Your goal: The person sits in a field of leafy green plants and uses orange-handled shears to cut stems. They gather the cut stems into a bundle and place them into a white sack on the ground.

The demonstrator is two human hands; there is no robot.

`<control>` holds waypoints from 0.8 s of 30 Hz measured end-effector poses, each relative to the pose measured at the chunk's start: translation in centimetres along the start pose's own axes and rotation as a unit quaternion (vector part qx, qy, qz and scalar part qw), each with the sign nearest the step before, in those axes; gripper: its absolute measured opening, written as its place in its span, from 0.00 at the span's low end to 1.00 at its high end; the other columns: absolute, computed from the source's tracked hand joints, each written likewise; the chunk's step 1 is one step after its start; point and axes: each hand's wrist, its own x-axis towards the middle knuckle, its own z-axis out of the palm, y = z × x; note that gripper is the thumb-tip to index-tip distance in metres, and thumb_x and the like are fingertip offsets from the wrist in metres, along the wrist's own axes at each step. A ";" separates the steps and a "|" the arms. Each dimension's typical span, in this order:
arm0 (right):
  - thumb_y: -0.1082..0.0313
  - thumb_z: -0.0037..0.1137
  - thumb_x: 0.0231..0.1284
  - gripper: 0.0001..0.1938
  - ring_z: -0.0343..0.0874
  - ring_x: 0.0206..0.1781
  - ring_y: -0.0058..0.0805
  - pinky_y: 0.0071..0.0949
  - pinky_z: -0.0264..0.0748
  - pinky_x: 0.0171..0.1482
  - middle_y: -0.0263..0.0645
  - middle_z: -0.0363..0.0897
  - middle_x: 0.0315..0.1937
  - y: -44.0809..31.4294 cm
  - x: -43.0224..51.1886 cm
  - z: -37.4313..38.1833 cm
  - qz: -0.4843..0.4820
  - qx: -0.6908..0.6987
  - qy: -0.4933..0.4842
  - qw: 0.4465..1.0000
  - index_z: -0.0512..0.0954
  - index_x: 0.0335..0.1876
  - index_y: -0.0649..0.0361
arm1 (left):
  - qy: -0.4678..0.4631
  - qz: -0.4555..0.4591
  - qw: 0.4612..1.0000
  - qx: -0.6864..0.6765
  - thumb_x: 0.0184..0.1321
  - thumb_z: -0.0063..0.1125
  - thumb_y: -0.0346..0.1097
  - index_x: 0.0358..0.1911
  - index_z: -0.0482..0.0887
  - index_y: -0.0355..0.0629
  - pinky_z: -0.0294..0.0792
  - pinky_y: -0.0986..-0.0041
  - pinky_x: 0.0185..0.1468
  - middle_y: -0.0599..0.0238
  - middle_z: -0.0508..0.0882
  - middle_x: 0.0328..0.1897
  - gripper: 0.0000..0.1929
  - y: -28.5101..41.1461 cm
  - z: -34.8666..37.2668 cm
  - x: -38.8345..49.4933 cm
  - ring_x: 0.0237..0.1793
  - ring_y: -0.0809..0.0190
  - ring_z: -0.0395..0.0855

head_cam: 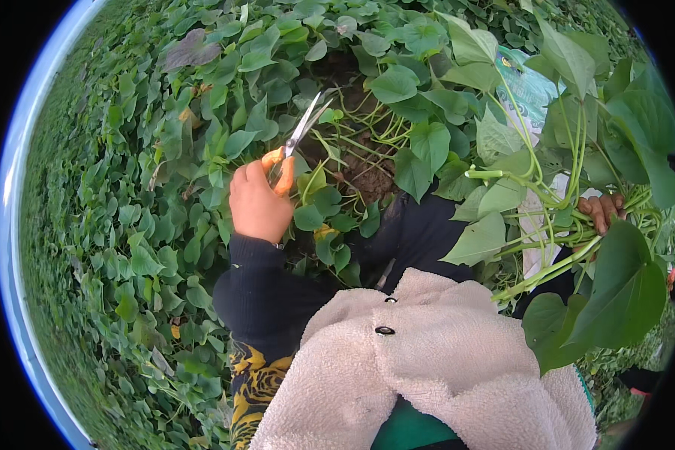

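Observation:
Orange-handled scissors (300, 130) are in my left hand (259, 202), their blades slightly apart and pointing up and away from me. They are over the leafy vines, beside a gap where pale green stems (365, 126) and brown soil (371, 174) show. Far to the right, my right hand (601, 211) grips a bunch of cut leafy vines (545, 194), which look like sweet potato vines. One cut stem end (482, 174) points left. Large leaves cover much of that hand.
Dense heart-shaped foliage (140, 214) spreads across the ground on the left and ahead. Behind the held bunch lies a printed green-and-white plastic sack (526, 90), partly hidden. My dark-trousered leg (422, 230) and a beige fleece garment (439, 360) are close below.

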 end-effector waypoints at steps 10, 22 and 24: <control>0.65 0.46 0.63 0.10 0.60 0.28 0.19 0.18 0.63 0.39 0.30 0.62 0.26 -0.5 -0.7 -2.5 -0.051 -0.119 0.166 0.978 0.64 0.44 0.59 | -0.284 0.007 0.924 -0.257 0.48 0.54 0.27 0.36 0.69 0.39 0.68 0.60 0.40 0.45 0.79 0.34 0.12 9.9 17.2 8.0 0.38 0.42 0.77; 0.63 0.52 0.59 0.09 0.63 0.25 0.21 0.28 0.65 0.38 0.29 0.63 0.23 4.8 2.5 -0.4 -0.021 -0.236 0.282 0.930 0.68 0.36 0.59 | -0.379 0.036 0.901 -0.210 0.47 0.53 0.27 0.46 0.66 0.38 0.68 0.60 0.47 0.44 0.79 0.41 0.20 11.6 20.6 9.9 0.45 0.44 0.77; 0.64 0.54 0.58 0.09 0.64 0.24 0.22 0.26 0.66 0.34 0.31 0.66 0.23 4.8 2.3 -0.3 -0.026 -0.255 0.282 0.925 0.69 0.36 0.60 | -0.291 0.011 0.918 -0.269 0.46 0.58 0.29 0.44 0.68 0.39 0.68 0.61 0.47 0.45 0.80 0.40 0.19 10.8 18.4 11.0 0.45 0.43 0.77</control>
